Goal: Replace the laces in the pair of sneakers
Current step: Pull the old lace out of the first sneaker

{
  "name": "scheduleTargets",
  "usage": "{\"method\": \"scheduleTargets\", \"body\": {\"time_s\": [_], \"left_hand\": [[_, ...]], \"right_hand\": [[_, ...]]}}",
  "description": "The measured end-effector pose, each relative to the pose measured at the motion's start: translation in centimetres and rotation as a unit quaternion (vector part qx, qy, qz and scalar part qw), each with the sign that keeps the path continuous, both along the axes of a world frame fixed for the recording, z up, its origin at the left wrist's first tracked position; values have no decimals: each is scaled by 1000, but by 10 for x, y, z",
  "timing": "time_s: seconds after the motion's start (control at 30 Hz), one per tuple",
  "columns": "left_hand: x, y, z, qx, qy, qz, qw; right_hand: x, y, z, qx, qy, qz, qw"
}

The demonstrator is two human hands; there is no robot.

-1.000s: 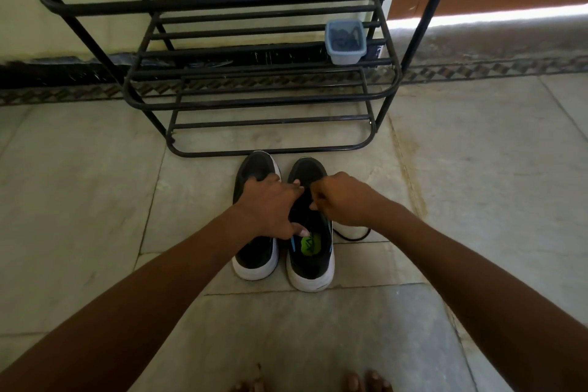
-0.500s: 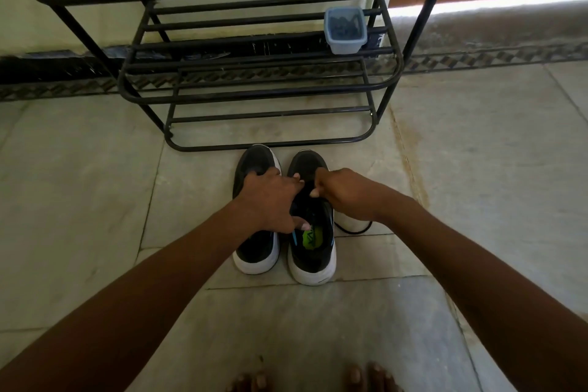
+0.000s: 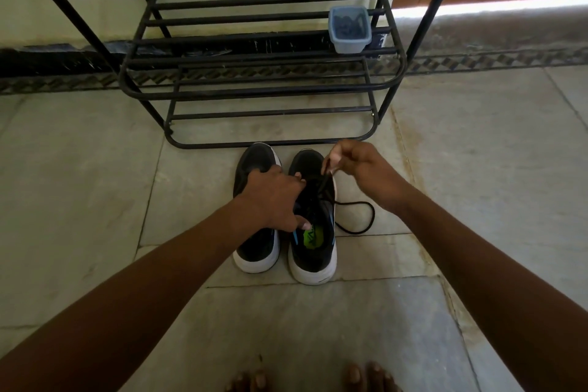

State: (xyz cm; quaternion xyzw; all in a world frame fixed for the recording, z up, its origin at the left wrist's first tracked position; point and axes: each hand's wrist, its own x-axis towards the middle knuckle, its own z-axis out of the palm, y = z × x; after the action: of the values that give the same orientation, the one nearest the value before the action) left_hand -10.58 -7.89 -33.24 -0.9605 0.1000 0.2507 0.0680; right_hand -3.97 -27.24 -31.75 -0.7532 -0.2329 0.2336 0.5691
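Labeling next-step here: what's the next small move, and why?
Probably keep pulling the lace up out of the right sneaker: the right hand pinches it above the eyelets, the left hand steadies the shoe, and a loose loop already lies on the floor.

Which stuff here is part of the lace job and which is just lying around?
In the job: right sneaker; left sneaker; black lace; right hand pinching the lace; left hand steadying the right sneaker.
Just there: shoe rack; plastic tub on a shelf.
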Motion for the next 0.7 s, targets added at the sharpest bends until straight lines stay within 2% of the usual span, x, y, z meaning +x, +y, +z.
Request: {"method": "scheduleTargets", "body": {"time_s": [0.1,0.17,0.2,0.27,0.3,0.37,0.43,0.47,0.5,0.57,0.63,0.7], "left_hand": [[0,-1,0,7,5,5,1000],[0,-1,0,8,4,3,1000],[-1,-1,0,5,2,4,1000],[-1,0,-2,1,-3,5,1000],[-2,0,-2,0,-4,5,1000],[-1,-1,-3,0,-4,6,1000],[-1,-2,-4,4,-2,7,1000],[0,-2,-4,5,-2,7,1000],[0,-2,-4,6,-3,7,1000],[0,-3,-4,3,0,7,1000],[0,-2,-3,-2,1,8,1000],[-1,0,-4,-7,0,7,1000]], "right_hand": [[0,0,0,79,152,-22,985],[5,-1,-3,85,196,-1,977],[7,0,-3,49,168,11,985],[13,1,-2,-98,1,52,994],[16,2,-1,-187,-106,95,972],[18,4,-3,-316,-250,206,892],[15,5,-7,-367,-289,259,845],[13,4,-7,-357,-308,255,844],[13,4,-8,-326,-325,238,855],[14,1,-8,-223,-320,165,906],[16,-2,-6,-124,-232,85,961],[16,-6,-1,-38,-84,63,994]]}}
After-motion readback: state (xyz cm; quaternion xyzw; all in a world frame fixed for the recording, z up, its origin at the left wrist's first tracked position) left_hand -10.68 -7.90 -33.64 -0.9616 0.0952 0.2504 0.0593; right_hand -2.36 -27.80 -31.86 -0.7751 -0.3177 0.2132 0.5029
